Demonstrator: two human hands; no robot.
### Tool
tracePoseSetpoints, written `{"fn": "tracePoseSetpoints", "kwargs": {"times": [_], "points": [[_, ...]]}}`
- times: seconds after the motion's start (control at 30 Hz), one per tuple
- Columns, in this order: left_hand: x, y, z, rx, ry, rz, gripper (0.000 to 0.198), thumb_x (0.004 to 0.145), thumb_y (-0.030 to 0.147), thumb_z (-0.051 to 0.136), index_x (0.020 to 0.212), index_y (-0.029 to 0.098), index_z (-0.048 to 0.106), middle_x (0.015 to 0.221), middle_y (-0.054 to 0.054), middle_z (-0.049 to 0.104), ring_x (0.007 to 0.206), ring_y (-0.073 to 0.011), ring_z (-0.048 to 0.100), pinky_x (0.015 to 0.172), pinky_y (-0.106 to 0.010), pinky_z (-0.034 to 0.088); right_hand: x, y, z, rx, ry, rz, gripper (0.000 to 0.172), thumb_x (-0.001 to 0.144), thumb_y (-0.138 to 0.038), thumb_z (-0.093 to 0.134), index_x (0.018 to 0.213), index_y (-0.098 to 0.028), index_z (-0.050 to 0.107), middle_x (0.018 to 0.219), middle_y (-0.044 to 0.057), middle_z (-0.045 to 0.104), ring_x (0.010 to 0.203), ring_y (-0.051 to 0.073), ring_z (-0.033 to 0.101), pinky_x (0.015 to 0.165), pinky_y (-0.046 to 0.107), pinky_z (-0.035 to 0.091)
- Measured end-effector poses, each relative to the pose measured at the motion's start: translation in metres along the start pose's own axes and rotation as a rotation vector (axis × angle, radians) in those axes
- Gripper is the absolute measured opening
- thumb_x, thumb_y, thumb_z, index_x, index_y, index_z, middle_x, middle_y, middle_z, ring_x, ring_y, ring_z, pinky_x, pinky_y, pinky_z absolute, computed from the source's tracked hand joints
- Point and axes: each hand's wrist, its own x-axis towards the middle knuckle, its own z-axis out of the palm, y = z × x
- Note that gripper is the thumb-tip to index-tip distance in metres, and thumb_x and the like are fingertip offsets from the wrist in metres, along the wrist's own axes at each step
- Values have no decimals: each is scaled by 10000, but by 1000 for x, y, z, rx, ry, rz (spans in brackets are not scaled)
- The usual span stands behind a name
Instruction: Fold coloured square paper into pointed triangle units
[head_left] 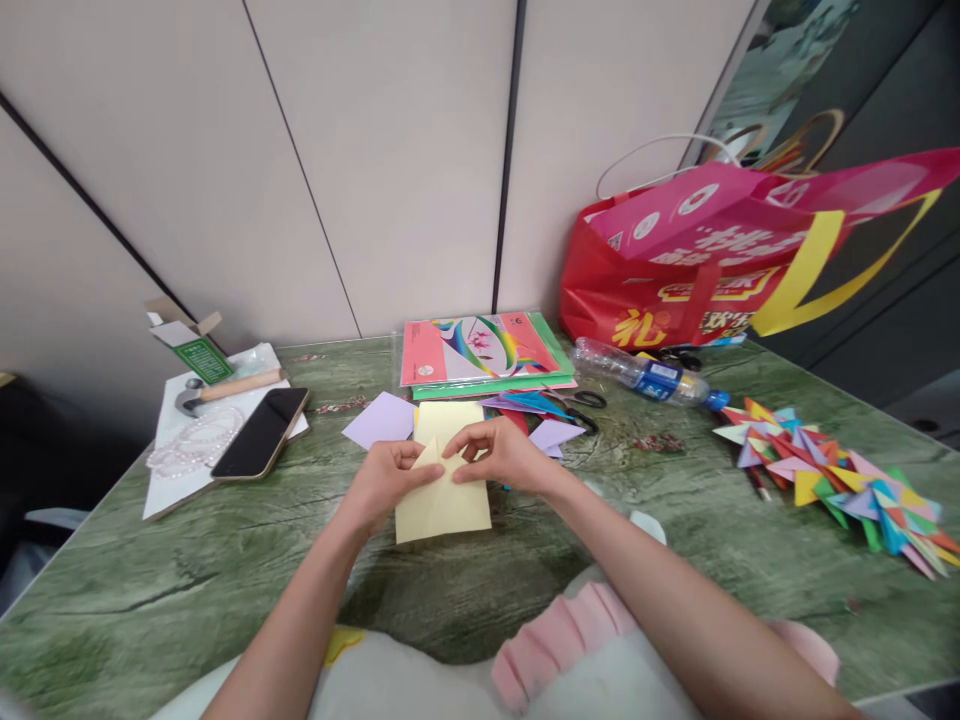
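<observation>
A pale yellow sheet of paper (444, 512) with a folded, pointed top lies in front of me on the table. My left hand (384, 482) is closed on its upper left part, thumb resting along the fold. From the right, my right hand (496, 456) pinches the paper's upper right edge with thumb and fingertips. More pale yellow paper (450, 413) shows just behind. A lilac paper square (381, 421) lies left of it, and a lilac folded piece (556, 434) and a blue folded piece (529, 402) lie to the right.
Scissors (589, 400) lie behind my right hand. Packs of coloured paper (480, 350) stand against the wall. Left are a phone (262, 432), a hammer (232, 388) and a small box (196, 350). Right are a plastic bottle (652, 378), a red bag (675, 270) and folded paper pieces (840, 475).
</observation>
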Motion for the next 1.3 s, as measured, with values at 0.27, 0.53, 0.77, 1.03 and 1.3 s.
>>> {"fn": "tracePoseSetpoints", "kwargs": {"times": [0.27, 0.53, 0.77, 1.03, 1.3], "points": [[1, -2, -2, 41, 10, 37, 273, 532, 335, 754, 675, 134, 636, 563, -4, 665, 462, -125, 572, 453, -204, 378, 0, 0, 1, 26, 9, 21, 272, 526, -288, 760, 759, -164, 694, 672, 5, 631, 561, 105, 506, 535, 228, 407], [-1, 0, 0, 0, 12, 43, 262, 543, 323, 754, 669, 131, 628, 551, 4, 657, 451, -110, 559, 447, -194, 371, 0, 0, 1, 39, 16, 7, 247, 562, -253, 746, 784, -159, 694, 629, -11, 606, 555, 96, 499, 527, 217, 395], [-1, 1, 1, -28, 13, 79, 273, 535, 327, 760, 678, 128, 638, 581, -2, 666, 471, -114, 566, 463, -199, 386, 1, 3, 1, 72, 58, -10, 284, 559, -253, 754, 810, -152, 670, 708, 12, 633, 602, 108, 546, 575, 232, 432], [1, -1, 3, 117, 27, 146, 213, 606, 312, 695, 681, 125, 627, 566, 10, 627, 478, -102, 529, 439, -181, 352, 4, 6, 11, 115, 165, 11, 257, 665, -363, 666, 779, -135, 694, 777, 49, 683, 690, 155, 596, 651, 277, 447], [1, -2, 5, 216, 8, 175, 212, 631, 317, 664, 676, 117, 608, 535, 21, 584, 457, -81, 476, 435, -172, 305, 4, 5, 15, 214, 217, 64, 220, 640, -346, 686, 714, -139, 696, 692, 19, 665, 614, 114, 548, 578, 236, 410]]}}
